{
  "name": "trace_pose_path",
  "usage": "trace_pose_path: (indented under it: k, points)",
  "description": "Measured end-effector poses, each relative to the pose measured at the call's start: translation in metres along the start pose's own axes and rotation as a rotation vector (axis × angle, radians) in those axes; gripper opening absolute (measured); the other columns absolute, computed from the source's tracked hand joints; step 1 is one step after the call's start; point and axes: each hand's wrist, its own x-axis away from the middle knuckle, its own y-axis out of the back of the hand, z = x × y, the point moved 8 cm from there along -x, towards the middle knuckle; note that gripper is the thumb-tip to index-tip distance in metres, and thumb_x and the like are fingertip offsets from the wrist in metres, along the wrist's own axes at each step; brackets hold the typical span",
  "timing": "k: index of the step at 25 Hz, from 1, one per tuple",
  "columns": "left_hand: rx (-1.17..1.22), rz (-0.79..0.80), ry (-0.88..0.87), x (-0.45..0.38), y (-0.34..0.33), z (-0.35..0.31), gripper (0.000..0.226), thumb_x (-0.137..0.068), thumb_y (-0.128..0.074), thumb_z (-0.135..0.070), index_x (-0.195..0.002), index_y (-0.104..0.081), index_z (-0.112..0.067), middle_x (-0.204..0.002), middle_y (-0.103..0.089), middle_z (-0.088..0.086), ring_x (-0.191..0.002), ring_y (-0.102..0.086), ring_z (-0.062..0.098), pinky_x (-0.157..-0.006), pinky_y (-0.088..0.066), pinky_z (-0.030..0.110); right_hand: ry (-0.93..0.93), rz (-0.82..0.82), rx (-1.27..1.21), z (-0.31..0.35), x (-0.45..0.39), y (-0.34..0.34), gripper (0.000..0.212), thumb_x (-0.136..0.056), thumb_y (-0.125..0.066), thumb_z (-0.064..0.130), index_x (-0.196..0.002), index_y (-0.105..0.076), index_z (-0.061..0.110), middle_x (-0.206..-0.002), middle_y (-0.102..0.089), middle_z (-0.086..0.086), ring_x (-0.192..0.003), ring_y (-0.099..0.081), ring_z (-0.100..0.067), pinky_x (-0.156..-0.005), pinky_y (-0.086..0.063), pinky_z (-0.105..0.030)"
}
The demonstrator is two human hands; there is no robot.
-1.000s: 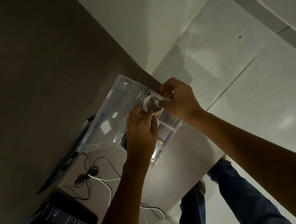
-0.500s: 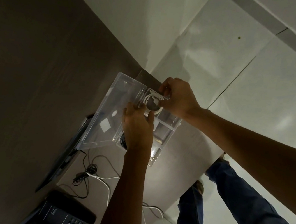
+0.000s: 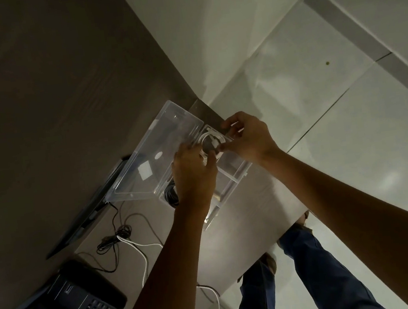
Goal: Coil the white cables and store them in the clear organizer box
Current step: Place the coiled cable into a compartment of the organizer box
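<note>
— Both hands are on that white coil [image 3: 209, 145] now: the left hand [image 3: 195, 173] pinches its lower edge, the right hand [image 3: 247, 135] grips the upper side, fingers curled shut around the loops.

— Where's the coil, exactly?

— Centre of the frame, sitting over the far compartment of the clear organizer box [image 3: 237, 176], down between its walls. A second ago it was held a touch higher and looser; since then the left hand has slid up and pressed closer.

— So it's going in?

— I'd say it's nearly seated, just being tucked so it doesn't spring open. The lid [image 3: 151, 158] stands open toward the upper left.

— Anything left?

— Another white cable [image 3: 143, 255] lies loose on the desk [image 3: 246, 229] at lower left, beside a black cable [image 3: 113, 240] and the phone [image 3: 82, 300]. That one isn't coiled yet.
</note>
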Motion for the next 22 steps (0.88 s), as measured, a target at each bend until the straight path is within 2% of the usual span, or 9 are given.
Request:
trace_pose_path:
  k: [1, 3, 8, 11, 13, 14, 18, 20, 22]
  points:
    - [0.032, -0.058, -0.003, 0.005, 0.004, 0.000, 0.030, -0.103, -0.075, -0.029, -0.114, -0.079, -0.002, -0.117, -0.082, 0.017, -0.107, -0.079, 0.031, -0.103, -0.063, 0.054, 0.002, -0.006, -0.023, -0.003, 0.004, 0.000, 0.055, -0.079, -0.097, 0.019, -0.125, -0.068, 0.009, -0.106, -0.073, -0.004, -0.089, -0.067, -0.017, -0.062, -0.050, -0.001]
    - [0.097, -0.125, 0.004, 0.011, 0.006, 0.002, 0.026, -0.103, -0.075, -0.025, -0.111, -0.080, -0.002, -0.110, -0.082, 0.018, -0.099, -0.079, 0.030, -0.098, -0.065, 0.051, 0.014, -0.027, -0.067, -0.008, 0.010, 0.001, 0.055, -0.079, -0.096, 0.020, -0.125, -0.067, 0.010, -0.109, -0.074, -0.005, -0.092, -0.068, -0.017, -0.057, -0.049, 0.003]
    - [0.173, -0.133, 0.000, 0.014, 0.007, 0.003, 0.023, -0.105, -0.073, -0.025, -0.114, -0.079, -0.005, -0.110, -0.081, 0.014, -0.100, -0.078, 0.027, -0.095, -0.067, 0.044, 0.076, -0.058, -0.088, -0.004, 0.021, 0.008, 0.057, -0.082, -0.095, 0.028, -0.129, -0.066, 0.012, -0.107, -0.074, -0.001, -0.093, -0.070, -0.018, -0.065, -0.053, -0.005]
    - [0.203, -0.149, -0.056, 0.034, 0.015, 0.004, 0.017, -0.104, -0.074, -0.020, -0.112, -0.076, -0.005, -0.107, -0.078, 0.014, -0.093, -0.074, 0.020, -0.086, -0.064, 0.029, 0.158, -0.084, -0.096, 0.008, 0.038, 0.018, 0.051, -0.085, -0.092, 0.029, -0.125, -0.067, 0.010, -0.100, -0.076, -0.007, -0.085, -0.070, -0.015, -0.064, -0.053, -0.007]
    - [0.156, -0.165, -0.095, 0.059, 0.024, 0.011, 0.011, -0.104, -0.073, -0.015, -0.109, -0.076, -0.006, -0.102, -0.075, 0.009, -0.087, -0.067, 0.011, -0.080, -0.054, 0.015, 0.236, -0.083, -0.087, 0.021, 0.057, 0.019, 0.041, -0.088, -0.089, 0.029, -0.117, -0.068, 0.009, -0.086, -0.071, -0.001, -0.071, -0.065, -0.002, -0.062, -0.051, -0.005]
    - [0.134, -0.160, -0.096, 0.075, 0.026, 0.018, 0.008, -0.104, -0.073, -0.015, -0.108, -0.075, -0.008, -0.100, -0.073, 0.007, -0.086, -0.065, 0.009, -0.077, -0.052, 0.014, 0.279, -0.064, -0.070, 0.027, 0.069, 0.016, 0.036, -0.090, -0.088, 0.028, -0.114, -0.068, 0.010, -0.079, -0.068, 0.002, -0.066, -0.063, 0.001, -0.063, -0.051, -0.005]
    - [0.125, -0.145, 0.001, 0.141, 0.032, 0.062, 0.007, -0.103, -0.072, -0.017, -0.107, -0.074, -0.011, -0.097, -0.071, 0.003, -0.079, -0.066, 0.013, -0.069, -0.061, 0.028, 0.441, 0.185, 0.116, 0.041, 0.127, -0.024, 0.023, -0.095, -0.081, 0.025, -0.110, -0.067, 0.016, -0.077, -0.064, 0.010, -0.070, -0.064, 0.003, -0.061, -0.051, -0.007]
    - [0.104, -0.195, 0.123, 0.170, 0.039, 0.094, 0.010, -0.100, -0.076, -0.018, -0.109, -0.076, -0.013, -0.099, -0.069, 0.001, -0.078, -0.066, 0.014, -0.067, -0.061, 0.026, 0.484, 0.362, 0.162, 0.040, 0.157, -0.055, 0.023, -0.097, -0.080, 0.023, -0.114, -0.068, 0.014, -0.083, -0.065, 0.014, -0.072, -0.068, -0.001, -0.062, -0.053, -0.008]
    - [0.145, -0.274, 0.284, 0.197, 0.050, 0.128, 0.007, -0.098, -0.078, -0.018, -0.105, -0.077, -0.015, -0.101, -0.067, 0.000, -0.080, -0.067, 0.015, -0.067, -0.058, 0.020, 0.550, 0.517, 0.210, 0.037, 0.185, -0.086, 0.029, -0.097, -0.080, 0.018, -0.121, -0.069, 0.008, -0.093, -0.071, 0.008, -0.076, -0.069, 0.001, -0.071, -0.055, -0.007]
